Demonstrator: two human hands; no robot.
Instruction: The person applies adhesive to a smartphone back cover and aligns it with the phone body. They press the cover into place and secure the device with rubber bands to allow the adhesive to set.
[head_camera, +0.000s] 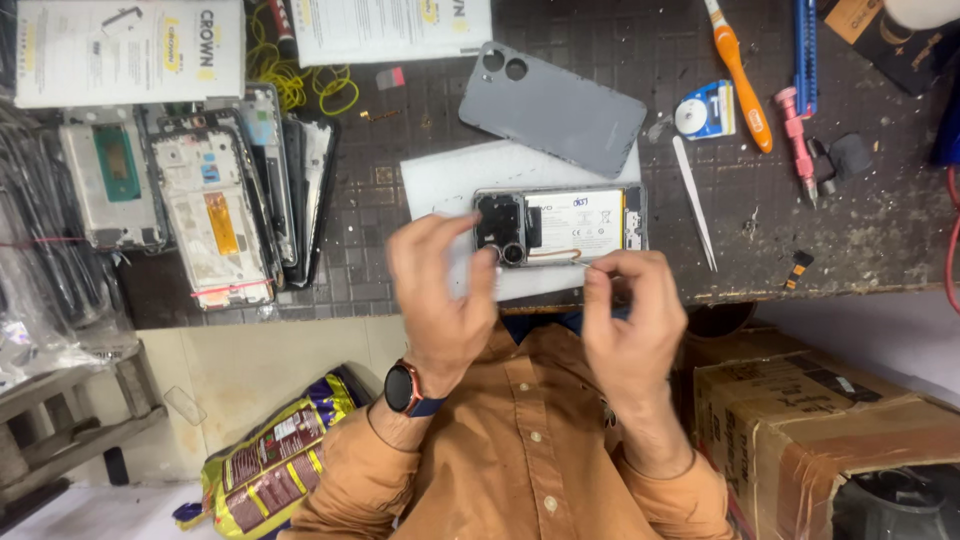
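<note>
On a white pad (440, 180) at the bench edge lay the opened phone (560, 226), its near edge hidden by both hands. Left hand (440, 300) and right hand (630, 320) hovered blurred, fingers curled; whether they pinched anything was unclear. Beyond lay its grey back cover (552, 108).

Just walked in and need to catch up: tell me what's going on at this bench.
A person in an orange shirt works on an opened phone lying on a white pad, its battery and camera module exposed. Both hands hover at its near edge: the left hand, a watch on its wrist, and the right hand, fingers pinched together; whether they hold anything is unclear. The grey back cover lies beyond, white tweezers to the right, and stripped phone frames to the left.
</note>
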